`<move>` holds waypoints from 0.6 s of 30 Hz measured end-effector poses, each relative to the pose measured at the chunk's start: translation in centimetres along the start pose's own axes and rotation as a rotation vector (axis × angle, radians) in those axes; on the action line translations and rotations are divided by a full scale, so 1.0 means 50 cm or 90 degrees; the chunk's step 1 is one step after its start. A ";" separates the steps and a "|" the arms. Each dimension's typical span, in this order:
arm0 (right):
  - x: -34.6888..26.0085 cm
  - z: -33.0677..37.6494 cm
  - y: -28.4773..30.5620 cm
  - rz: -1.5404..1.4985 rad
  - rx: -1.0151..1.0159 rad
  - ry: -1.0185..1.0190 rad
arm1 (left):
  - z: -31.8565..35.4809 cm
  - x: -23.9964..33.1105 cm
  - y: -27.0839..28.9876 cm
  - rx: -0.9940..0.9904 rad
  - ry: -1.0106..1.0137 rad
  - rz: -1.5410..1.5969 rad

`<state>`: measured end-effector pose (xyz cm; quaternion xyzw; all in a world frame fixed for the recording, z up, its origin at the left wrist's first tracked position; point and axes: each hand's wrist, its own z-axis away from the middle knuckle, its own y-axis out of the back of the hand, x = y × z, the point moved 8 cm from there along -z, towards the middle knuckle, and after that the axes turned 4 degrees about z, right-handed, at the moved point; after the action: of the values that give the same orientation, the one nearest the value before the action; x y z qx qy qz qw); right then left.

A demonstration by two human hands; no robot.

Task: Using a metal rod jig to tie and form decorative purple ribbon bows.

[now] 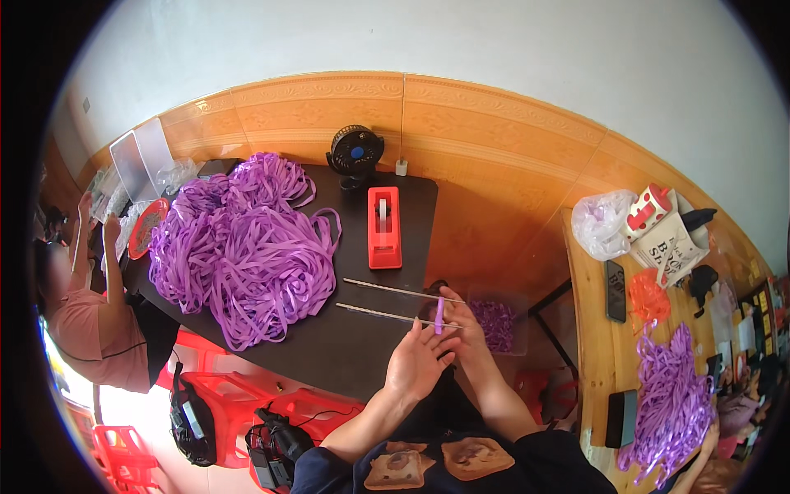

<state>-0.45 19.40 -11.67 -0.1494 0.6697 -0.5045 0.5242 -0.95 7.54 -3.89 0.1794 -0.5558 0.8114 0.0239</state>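
Close before the chest, pinching two thin rods (391,289) by their right ends, with the grip of the right hand (466,319) pressed together around them. Across both rods, beside those fingers, a short band of purple ribbon (439,315). Just left, with the left hand (420,362) turned palm up, fingers loosely spread at the nearer rod; cannot tell whether touching it. Below and to the right, a clear tub (520,333) of purple pieces. Under the rods' free ends, the dark counter (329,358), with red chairs (218,393) along its near side. Farther over the counter, to the left, a big tangled heap (255,247) of purple ribbon; right of it, a red tape dispenser (384,253), then a black fan (355,153). Off to the right, on a wooden counter (594,346), a phone (615,291) and another purple heap (671,395). Far left, a seated person (107,337); behind everything, orange panelling (321,107).
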 end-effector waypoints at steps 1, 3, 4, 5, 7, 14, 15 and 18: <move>0.014 -0.006 -0.024 -0.059 -0.093 -0.003 | 0.001 0.003 0.000 -0.002 -0.004 0.000; 0.064 -0.016 -0.026 -0.114 -0.050 -0.037 | 0.002 0.004 0.012 -0.001 -0.005 0.010; 0.089 -0.018 -0.018 -0.169 -0.003 -0.064 | -0.002 0.001 0.014 -0.002 0.002 0.018; 0.119 -0.023 -0.006 -0.325 -0.025 -0.109 | -0.006 0.001 0.010 -0.003 0.001 0.018; 0.134 -0.041 0.041 -0.322 -0.042 -0.121 | -0.007 -0.005 -0.002 0.010 0.020 0.029; 0.088 -0.012 0.014 -0.192 -0.157 -0.135 | 0.001 0.008 0.023 -0.009 -0.010 0.042; 0.031 0.008 -0.047 -0.077 -0.194 -0.032 | 0.003 0.008 0.014 -0.017 -0.010 0.044; -0.015 0.013 -0.096 -0.014 -0.187 -0.045 | -0.003 -0.006 0.004 -0.024 -0.029 -0.022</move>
<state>-1.18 17.44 -7.22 -0.2494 0.7157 -0.4016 0.5141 -0.77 7.64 -4.23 0.2072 -0.5684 0.7957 0.0286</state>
